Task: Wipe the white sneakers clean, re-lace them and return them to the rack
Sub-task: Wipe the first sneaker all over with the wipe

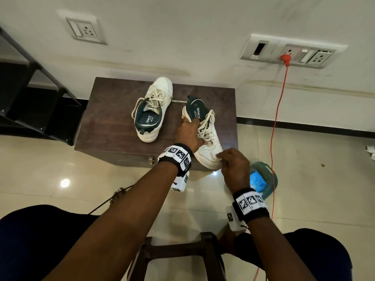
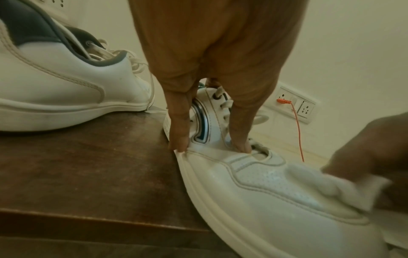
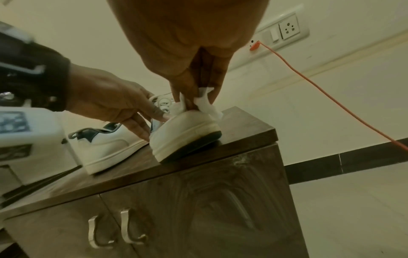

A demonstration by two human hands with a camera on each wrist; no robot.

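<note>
Two white sneakers with dark green linings stand on a brown cabinet. The left sneaker sits laced and untouched, heel toward me. The right sneaker lies near the cabinet's front right corner, toe toward me and slightly over the edge. My left hand grips its middle, thumb on the sole edge and a finger by the laces. My right hand pinches a white wipe and presses it on the toe cap.
A black shoe rack stands at the left by the wall. An orange cord hangs from a wall socket to the floor on the right. A teal basket with a blue pack sits beside the cabinet. A wooden stool is between my knees.
</note>
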